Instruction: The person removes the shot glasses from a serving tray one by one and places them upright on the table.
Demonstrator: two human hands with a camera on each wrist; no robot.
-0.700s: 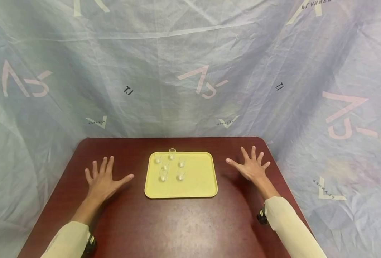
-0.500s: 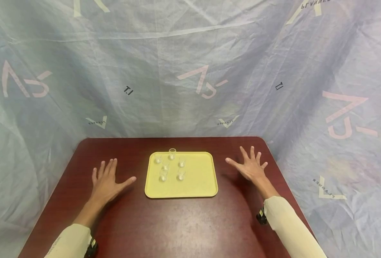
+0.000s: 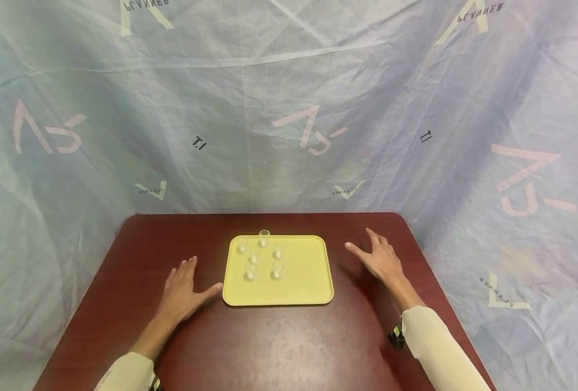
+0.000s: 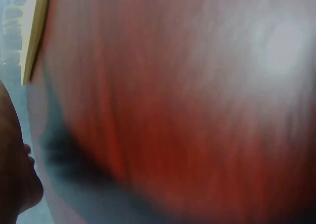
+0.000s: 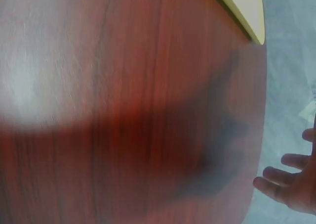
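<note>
Closing in on the yellow tray (image 3: pixel 299 282) from both sides: vs the earlier head frames, both hands have moved inward. Left hand (image 3: pixel 183 293) was flat w/ fingers splayed, well apart from the tray; now fingers are together, thumb tip just beside the tray's near-left corner, can't tell if touching. Right hand (image 3: pixel 379 258) has drifted toward the right rim, fingers drawn closer, still near but apart from it. Both hands relaxed and flat-ish, gripping nothing. Judging by that, looks like a two-hand approach to the tray rims.

Tray sits mid-table, six small clear glasses (image 3: pixel 264 237) upright on its far-left part.

Surface: dark red-brown wood table (image 3: pixel 279 347), glossy. Room: wrinkled pale blue-grey sheet backdrop (image 3: pixel 289 108) w/ faint pink logos all round.
</note>
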